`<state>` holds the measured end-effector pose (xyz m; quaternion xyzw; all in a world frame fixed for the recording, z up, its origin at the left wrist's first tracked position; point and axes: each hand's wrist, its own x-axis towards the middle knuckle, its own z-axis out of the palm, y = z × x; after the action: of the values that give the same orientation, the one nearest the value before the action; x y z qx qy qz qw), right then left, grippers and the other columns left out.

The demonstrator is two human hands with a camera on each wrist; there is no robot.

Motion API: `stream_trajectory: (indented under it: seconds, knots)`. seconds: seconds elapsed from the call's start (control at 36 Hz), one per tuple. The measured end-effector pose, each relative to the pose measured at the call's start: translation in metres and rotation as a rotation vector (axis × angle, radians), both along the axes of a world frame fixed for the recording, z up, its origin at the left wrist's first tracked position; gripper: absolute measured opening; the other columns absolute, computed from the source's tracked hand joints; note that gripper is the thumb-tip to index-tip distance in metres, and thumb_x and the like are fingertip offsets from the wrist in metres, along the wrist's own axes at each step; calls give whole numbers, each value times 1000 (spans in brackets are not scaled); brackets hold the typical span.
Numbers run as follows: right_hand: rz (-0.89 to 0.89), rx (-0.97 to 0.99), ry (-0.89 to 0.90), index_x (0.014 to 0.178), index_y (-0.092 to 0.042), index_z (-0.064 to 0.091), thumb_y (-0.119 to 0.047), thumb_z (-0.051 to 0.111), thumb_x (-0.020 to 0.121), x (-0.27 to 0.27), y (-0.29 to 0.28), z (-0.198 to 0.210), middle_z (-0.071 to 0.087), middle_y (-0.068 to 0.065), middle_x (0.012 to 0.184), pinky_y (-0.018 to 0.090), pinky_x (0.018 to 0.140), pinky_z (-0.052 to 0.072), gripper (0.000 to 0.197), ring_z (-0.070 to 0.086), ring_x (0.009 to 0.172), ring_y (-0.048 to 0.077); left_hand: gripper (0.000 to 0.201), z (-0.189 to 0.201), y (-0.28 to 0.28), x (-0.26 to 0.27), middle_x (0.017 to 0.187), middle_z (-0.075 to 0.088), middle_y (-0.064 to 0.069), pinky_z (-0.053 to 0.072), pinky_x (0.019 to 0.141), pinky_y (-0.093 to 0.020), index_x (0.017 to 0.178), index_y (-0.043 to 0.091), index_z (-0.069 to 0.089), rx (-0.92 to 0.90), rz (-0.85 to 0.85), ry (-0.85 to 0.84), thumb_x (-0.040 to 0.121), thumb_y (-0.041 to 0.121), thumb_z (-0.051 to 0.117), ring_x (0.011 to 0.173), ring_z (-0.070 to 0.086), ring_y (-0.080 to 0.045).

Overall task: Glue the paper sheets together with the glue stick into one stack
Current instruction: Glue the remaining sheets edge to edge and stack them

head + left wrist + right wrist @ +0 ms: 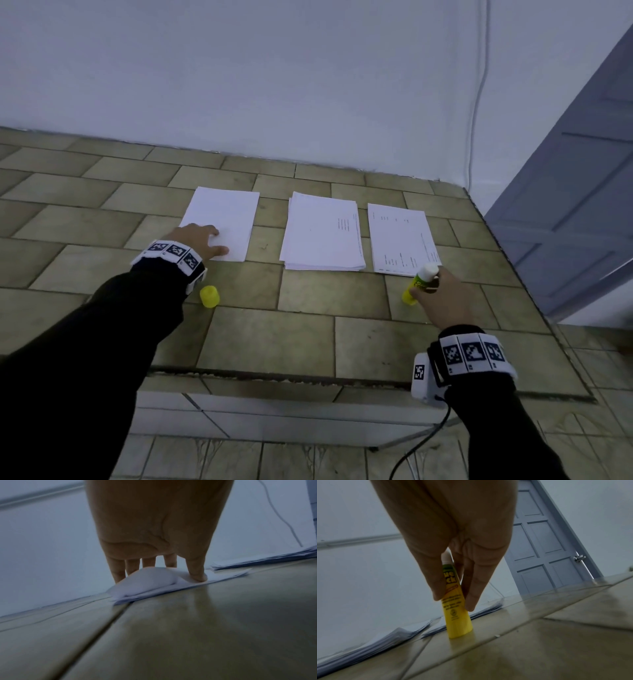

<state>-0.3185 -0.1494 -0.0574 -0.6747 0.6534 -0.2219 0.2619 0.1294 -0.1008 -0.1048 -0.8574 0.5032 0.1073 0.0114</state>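
— On the tiled counter [274, 335], what lies where?
— Three lots of paper in a row near the wall: a blank left sheet [226, 212], a thicker middle stack [322, 236], and a printed right sheet [400, 236]. A yellow cap [209, 296] stands alone in front of the left sheet, beside the left wrist.

— What is the left hand [198, 240] doing?
— Its fingers [118, 572] and thumb [197, 573] press down on the left sheet's near corner. The left wrist view shows the paper bulging up between them, so they pinch it together.

— And the right hand [442, 301]?
— It grips the glue stick [419, 282], thumb and fingers closed round the yellow barrel. The stick stands uncapped with its base on the tiles, just in front of the right sheet's near edge, white tip up.
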Motion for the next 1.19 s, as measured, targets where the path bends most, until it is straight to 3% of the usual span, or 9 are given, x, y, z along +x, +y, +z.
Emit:
stream_trajectory:
  seconds: [0.11,0.28,0.42,0.58,0.69,0.78,0.92,1.0,1.19]
  knots:
    - [9,3,0,122,-4,54,-10,70,85,1,1,1,63,15,117,27,76,37,41,60,106,28,57,5,1,1,140,52,-13,39,97,-37,140,16,48,-40,19,46,96,51,50,122,50,-32]
    - [12,-10,0,118,-5,56,-11,71,84,1,-1,-2,64,14,115,26,75,37,38,61,102,26,58,35,9,-1,135,55,-21,38,90,-41,135,6,51,-363,175,177,97,51,48,118,53,-38]
    - [29,-14,32,121,-6,54,-12,70,85,3,-3,-2,64,13,116,26,77,37,40,60,105,26,48,84,22,-7,105,62,-25,36,71,-40,109,3,59,-585,181,94,98,48,49,87,55,-37]
    - [36,-11,-3,121,-7,53,-10,70,85,3,-5,-6,63,13,115,30,79,41,40,60,103,26,47,119,41,-42,130,57,-11,40,93,-38,129,13,57,-793,-112,196,95,45,57,117,53,-30]
    - [52,5,19,125,-8,51,-7,67,85,2,-8,-8,63,13,116,34,81,47,43,60,103,27,47,113,62,-89,131,54,8,37,96,-29,128,31,56,-674,-422,309,88,56,61,121,47,-12]
    - [68,10,27,128,-8,49,-5,64,85,2,-7,-8,62,14,118,33,80,47,46,61,103,28,59,95,77,-118,138,46,17,33,107,-29,130,42,52,-450,-576,373,79,72,44,127,37,0]
    - [145,27,49,129,-7,46,-5,62,88,4,-7,-6,58,14,123,32,82,44,44,58,106,27,58,57,90,-150,153,37,3,25,114,-30,137,39,51,-130,-781,263,87,67,46,142,31,-16]
    - [229,37,84,124,-5,48,-5,61,89,5,-6,-5,57,14,121,31,81,44,38,53,95,22,51,44,97,-160,161,20,4,12,116,-25,144,41,40,56,-814,137,96,51,52,148,15,-11]
    - [378,52,72,116,-12,54,-16,65,89,8,3,1,59,5,112,26,79,43,30,55,96,17,64,39,105,-165,163,-10,1,-6,120,-37,153,41,13,317,-828,75,100,40,48,149,-15,-15]
